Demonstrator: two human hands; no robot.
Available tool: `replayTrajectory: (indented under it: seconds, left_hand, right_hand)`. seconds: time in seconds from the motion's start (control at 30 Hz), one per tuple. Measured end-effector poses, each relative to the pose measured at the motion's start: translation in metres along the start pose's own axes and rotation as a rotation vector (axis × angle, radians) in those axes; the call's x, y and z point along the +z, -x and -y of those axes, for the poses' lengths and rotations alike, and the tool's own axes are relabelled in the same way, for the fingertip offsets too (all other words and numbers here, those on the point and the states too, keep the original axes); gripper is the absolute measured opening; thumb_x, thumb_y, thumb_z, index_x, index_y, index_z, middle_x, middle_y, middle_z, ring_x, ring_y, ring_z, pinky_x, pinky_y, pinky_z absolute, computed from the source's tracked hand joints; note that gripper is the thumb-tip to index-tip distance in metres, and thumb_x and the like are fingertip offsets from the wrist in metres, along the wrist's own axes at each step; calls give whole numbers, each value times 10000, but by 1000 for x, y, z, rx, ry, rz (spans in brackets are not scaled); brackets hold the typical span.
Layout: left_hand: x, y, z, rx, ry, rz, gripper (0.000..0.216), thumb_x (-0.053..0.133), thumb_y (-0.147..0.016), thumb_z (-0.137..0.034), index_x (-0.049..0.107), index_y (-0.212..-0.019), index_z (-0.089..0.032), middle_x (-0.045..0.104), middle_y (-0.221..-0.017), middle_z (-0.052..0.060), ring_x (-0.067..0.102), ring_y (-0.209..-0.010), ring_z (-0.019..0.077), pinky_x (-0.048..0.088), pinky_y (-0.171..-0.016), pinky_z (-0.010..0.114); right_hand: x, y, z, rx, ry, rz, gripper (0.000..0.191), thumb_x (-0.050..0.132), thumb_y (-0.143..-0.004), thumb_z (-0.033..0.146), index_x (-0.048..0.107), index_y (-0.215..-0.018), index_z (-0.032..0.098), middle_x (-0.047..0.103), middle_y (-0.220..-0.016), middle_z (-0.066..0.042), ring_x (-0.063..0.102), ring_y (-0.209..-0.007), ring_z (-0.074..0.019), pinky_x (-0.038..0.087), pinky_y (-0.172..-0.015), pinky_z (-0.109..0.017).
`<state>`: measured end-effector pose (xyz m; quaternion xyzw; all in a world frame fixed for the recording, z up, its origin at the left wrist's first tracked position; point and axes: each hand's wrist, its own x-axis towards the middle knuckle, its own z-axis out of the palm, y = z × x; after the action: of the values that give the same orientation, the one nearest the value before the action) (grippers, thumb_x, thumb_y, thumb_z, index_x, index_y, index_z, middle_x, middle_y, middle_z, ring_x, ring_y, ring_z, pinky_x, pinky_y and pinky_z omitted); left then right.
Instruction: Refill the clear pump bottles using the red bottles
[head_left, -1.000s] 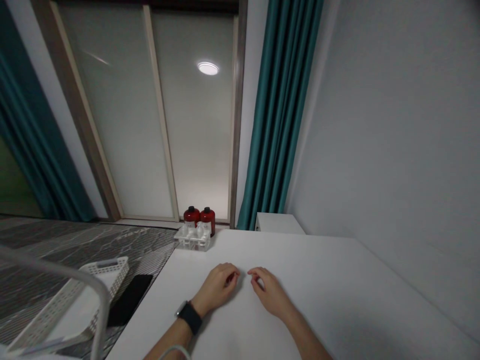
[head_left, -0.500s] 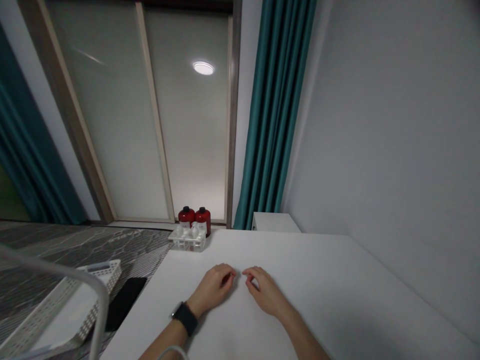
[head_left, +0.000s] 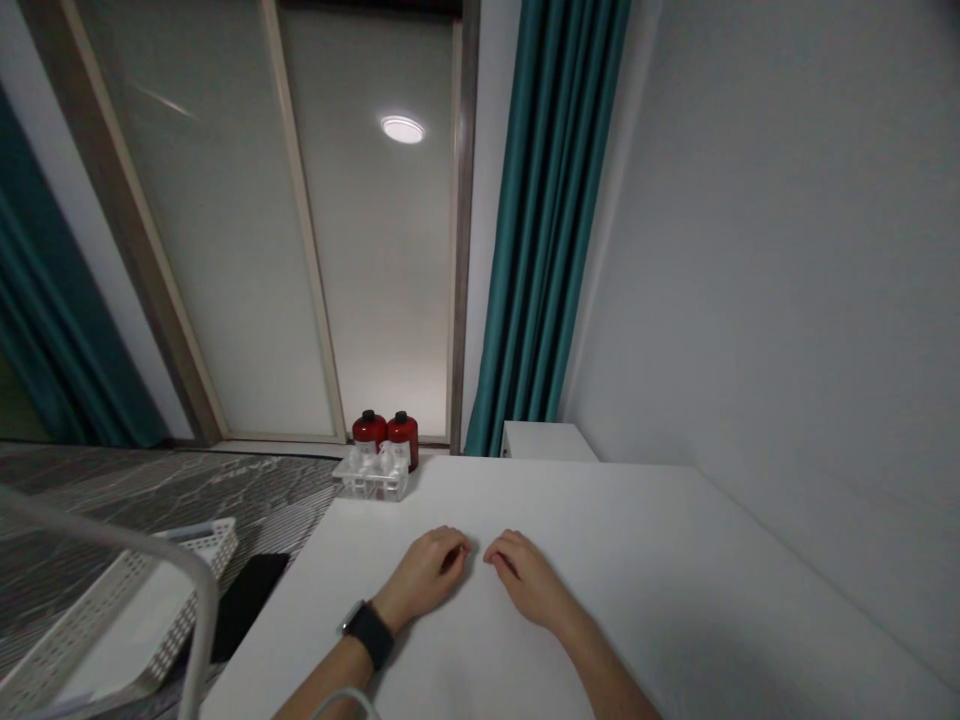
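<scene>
My left hand (head_left: pixel 429 572) rests on the white table (head_left: pixel 600 540), with a dark watch (head_left: pixel 367 632) on its wrist. Its fingers are curled toward the thumb, and nothing shows in them. Just to its right, across a small gap, my right hand (head_left: pixel 526 578) lies with thumb and fingertips brought together in a pinch. No object is visible there either. The fingertips of the two hands face each other without touching. Beyond the left hand, at the table's far left corner, stands a clear rack (head_left: pixel 370 484) holding small clear items too blurred to name.
Two red bottles with black caps (head_left: pixel 369 428) stand behind the rack. Left of the table are a white perforated basket (head_left: pixel 161 640) and a black flat object (head_left: pixel 251 605). A pale curved tube (head_left: pixel 199 610) crosses the lower left. A white cabinet (head_left: pixel 547 442) stands behind the table.
My right thumb and fingertips have drawn closer together. The left hand keeps its pose. The whole view has shifted very slightly.
</scene>
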<state>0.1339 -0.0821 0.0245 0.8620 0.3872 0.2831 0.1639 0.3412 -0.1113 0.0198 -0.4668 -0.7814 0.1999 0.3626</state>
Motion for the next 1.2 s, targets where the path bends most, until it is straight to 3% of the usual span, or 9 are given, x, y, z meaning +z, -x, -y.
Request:
replayTrajectory:
  seconds: [1.2]
  left_hand:
    - [3, -3, 3, -23, -15, 39, 191, 463, -912, -147, 647, -922, -200, 688, -877, 47, 632, -859, 198, 461, -788, 288]
  right_hand:
    - [-4, -2, 4, 42, 56, 84, 257, 471, -915, 60, 677, -858, 203, 677, -927, -53, 607, -947, -215, 443, -906, -342]
